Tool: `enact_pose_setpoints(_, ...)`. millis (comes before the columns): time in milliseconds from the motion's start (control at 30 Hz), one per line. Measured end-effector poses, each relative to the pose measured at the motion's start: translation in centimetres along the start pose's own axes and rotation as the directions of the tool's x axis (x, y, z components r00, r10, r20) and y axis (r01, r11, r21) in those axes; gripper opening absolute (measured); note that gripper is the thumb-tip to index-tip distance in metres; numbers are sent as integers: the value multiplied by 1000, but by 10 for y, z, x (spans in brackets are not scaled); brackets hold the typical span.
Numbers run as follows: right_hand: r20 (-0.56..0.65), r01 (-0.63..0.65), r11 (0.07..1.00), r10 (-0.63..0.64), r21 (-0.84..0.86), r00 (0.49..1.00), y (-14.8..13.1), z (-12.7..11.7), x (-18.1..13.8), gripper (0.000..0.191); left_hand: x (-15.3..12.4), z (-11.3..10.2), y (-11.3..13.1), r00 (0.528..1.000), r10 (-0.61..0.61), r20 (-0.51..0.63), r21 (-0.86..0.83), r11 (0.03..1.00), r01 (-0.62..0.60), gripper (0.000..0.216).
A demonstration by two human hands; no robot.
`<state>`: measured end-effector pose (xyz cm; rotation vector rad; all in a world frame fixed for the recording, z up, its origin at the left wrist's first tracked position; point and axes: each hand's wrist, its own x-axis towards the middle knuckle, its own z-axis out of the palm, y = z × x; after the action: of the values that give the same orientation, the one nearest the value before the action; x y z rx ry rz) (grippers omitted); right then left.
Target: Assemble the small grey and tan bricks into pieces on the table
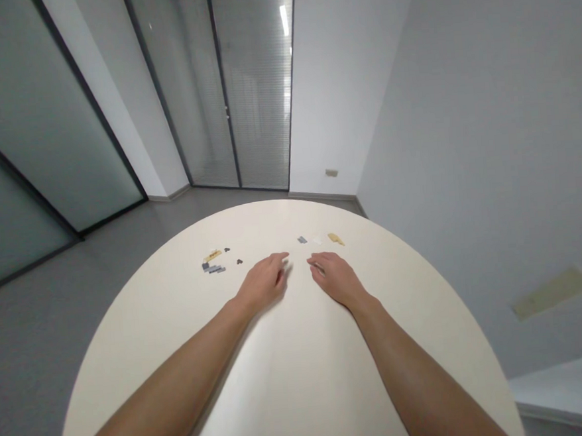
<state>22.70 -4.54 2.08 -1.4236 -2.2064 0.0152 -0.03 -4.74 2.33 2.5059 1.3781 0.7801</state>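
Note:
Above the middle of the table, my left hand [265, 281] has its index finger stretched to the right and the other fingers loosely bent; nothing shows in it. My right hand [337, 276] faces it across a small gap, its fingers curled in toward the thumb. A tiny pale spot shows between those fingertips, too small to make out. Just beyond the hands lie a small grey piece [302, 240], a whitish piece [317, 239] and a tan piece [335, 239]. To the left are several grey pieces [215, 269], a yellowish strip [212, 255] and two small dark pieces [239, 261].
The round white table [292, 377] has a curved far edge. Beyond it are a glass door [256, 87] with blinds, a grey wall [489, 131] at the right and frosted glass panels [33, 96] at the left. Grey floor [26, 356] shows on the left.

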Motion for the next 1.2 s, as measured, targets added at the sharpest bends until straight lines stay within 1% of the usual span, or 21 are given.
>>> enact_pose_setpoints(100,1,72,997,-73,36,997,-9,0,4,23,-1,4,-5,997,55,46,-150,987,-48,53)
enact_pose_setpoints(200,13,122,991,-123,57,992,-20,2,9,23,0,6,-8,993,105,58,-282,956,-84,57)
enact_pose_setpoints(300,22,84,993,-86,77,996,-23,3,13,17,2,5,-8,990,129,52,-357,929,-102,57)
enact_pose_setpoints(367,31,60,994,-63,93,998,-22,3,14,16,3,4,-7,993,110,48,-374,923,-84,55)
enact_pose_setpoints(533,38,56,992,-61,109,997,-15,6,15,19,5,7,-8,998,48,28,-361,932,-34,55)
enact_pose_setpoints(633,27,55,991,-59,121,998,-14,7,14,19,7,12,-11,999,-32,-33,-268,963,22,55)
enact_pose_setpoints(733,17,63,990,-65,129,998,-15,7,13,18,10,13,-11,992,-108,-68,-159,983,96,50)
enact_pose_setpoints(967,16,56,986,-59,160,998,-15,7,12,17,15,10,-4,995,-94,-44,-115,989,88,38)
enact_pose_setpoints(1200,4,49,978,-51,201,999,-12,10,12,18,17,11,-4,995,-88,-42,-122,989,82,35)
